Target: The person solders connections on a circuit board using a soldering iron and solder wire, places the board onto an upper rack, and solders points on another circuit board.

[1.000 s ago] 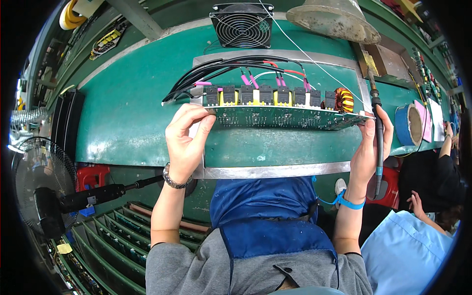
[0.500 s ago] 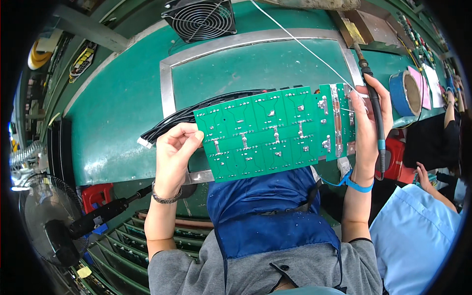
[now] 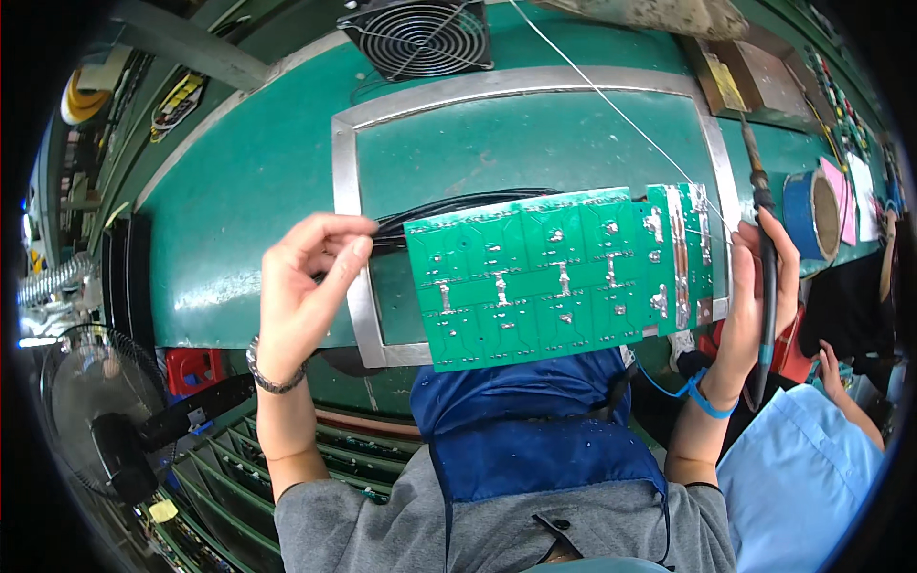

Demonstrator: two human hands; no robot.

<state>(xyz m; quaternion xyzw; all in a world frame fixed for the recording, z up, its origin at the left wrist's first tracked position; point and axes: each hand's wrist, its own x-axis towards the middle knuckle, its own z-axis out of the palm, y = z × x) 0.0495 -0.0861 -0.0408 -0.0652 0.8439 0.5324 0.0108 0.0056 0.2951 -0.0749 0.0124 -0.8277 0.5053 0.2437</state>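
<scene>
A large green circuit board (image 3: 525, 277), solder side up, lies tilted over the near edge of the bench. A narrower green board section (image 3: 680, 258) with copper strips and solder blobs adjoins its right end. My left hand (image 3: 304, 286) is off the board's left edge, its thumb and forefinger slightly apart with nothing between them. In my right hand (image 3: 755, 296) is a black soldering iron (image 3: 764, 258), its tip pointing away from me. A thin, pale solder wire (image 3: 611, 103) runs down to that hand's fingers. Black cables (image 3: 430, 212) lie partly beneath the board.
A small black fan (image 3: 420, 38) stands at the back of the green bench (image 3: 229, 229). At the right are a metal box (image 3: 764, 76) and a blue tape roll (image 3: 820, 215). A larger fan (image 3: 86, 420) is at lower left. A co-worker's blue sleeve (image 3: 802, 477) is close on the right.
My left hand has let go of the board's left edge and moved left. The right hand keeps the soldering iron; the whole view has shifted slightly.
</scene>
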